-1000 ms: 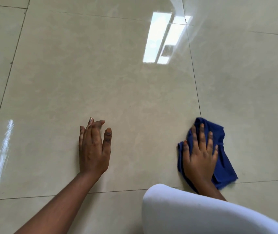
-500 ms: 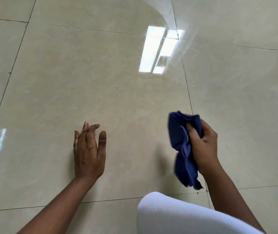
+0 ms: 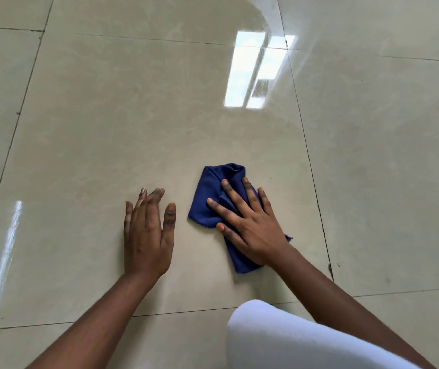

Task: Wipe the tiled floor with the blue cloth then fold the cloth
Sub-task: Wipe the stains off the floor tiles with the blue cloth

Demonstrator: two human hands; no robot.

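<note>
The blue cloth point(image 3: 207, 206) lies bunched on the glossy beige tiled floor point(image 3: 106, 129), a little right of centre. My right hand point(image 3: 247, 222) presses flat on top of it with fingers spread and straight, covering its middle. The cloth's far end and near corner stick out from under the hand. My left hand point(image 3: 147, 235) rests flat on the bare tile just left of the cloth, fingers straight and together, not touching the cloth.
My knee in white fabric point(image 3: 279, 339) fills the lower right foreground. Dark grout lines point(image 3: 311, 169) run between the large tiles. A window reflection point(image 3: 253, 73) shines on the floor farther ahead.
My right hand lifted the cloth off the floor in a grip, carried it leftward, and now presses it flat on the tile closer to my left hand. The left hand stayed put.
</note>
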